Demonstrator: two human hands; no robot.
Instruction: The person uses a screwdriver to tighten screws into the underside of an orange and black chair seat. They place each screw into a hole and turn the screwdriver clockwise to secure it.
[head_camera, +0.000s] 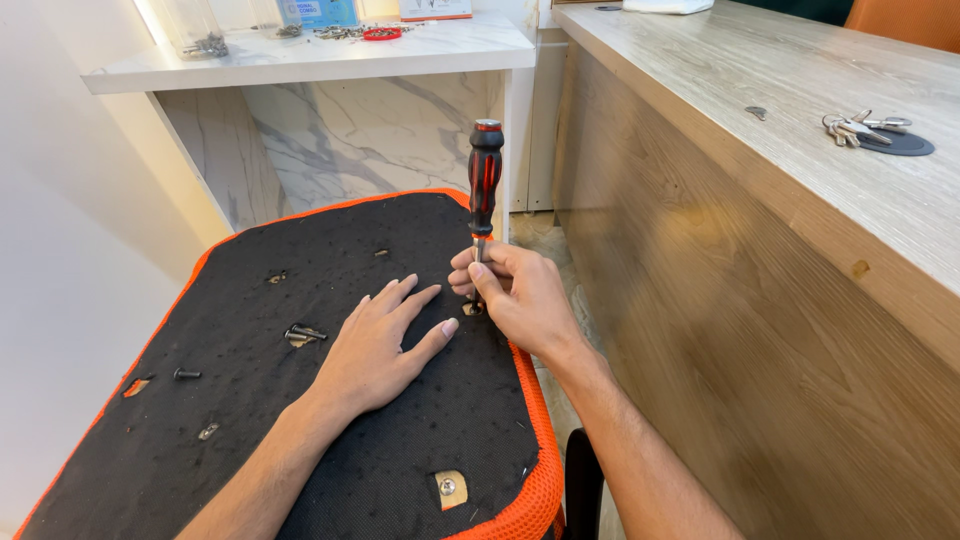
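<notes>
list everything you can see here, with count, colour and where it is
seat underside: one, black fabric with orange mesh edge, centre and left
screwdriver: one, black and red handle, upright at the seat's right edge
loose bolts: about three, dark metal, lying on the fabric left of the hands
fitted screw: one, silver, in a cut-out near the seat's front edge
keys: one bunch, silver, on the wooden counter at right
wooden counter: one, light brown, right side
marble shelf: one, white, top left, small hardware on it
left hand: flat on the fabric, fingers spread
right hand: fingers pinching the screwdriver shaft low down
</notes>
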